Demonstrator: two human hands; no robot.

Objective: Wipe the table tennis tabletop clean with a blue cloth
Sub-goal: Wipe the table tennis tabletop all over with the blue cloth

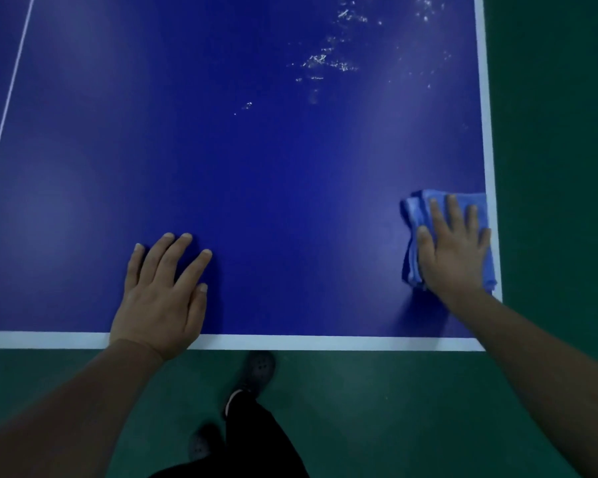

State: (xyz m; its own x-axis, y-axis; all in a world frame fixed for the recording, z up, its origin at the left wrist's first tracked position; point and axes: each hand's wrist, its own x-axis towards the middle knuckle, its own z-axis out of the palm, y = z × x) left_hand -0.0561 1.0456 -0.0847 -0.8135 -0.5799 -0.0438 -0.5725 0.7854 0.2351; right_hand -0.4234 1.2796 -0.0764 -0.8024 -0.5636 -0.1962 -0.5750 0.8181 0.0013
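Head view records my right hand (pixel 454 248) lying flat, fingers straight and spread, pressing the folded blue cloth (pixel 415 215) onto the tabletop (pixel 221 160) at its near right corner, against the white right-edge line, while my left hand (pixel 163 291) rests open-palmed on the bare surface by the near edge, holding nothing. Pale specks (pixel 325 60) remain toward the far right side, well apart from the cloth. I judge the cloth soft, light and limp, liable to bunch, so it is best handled by broad palm pressure over its middle, not by pinching a corner.
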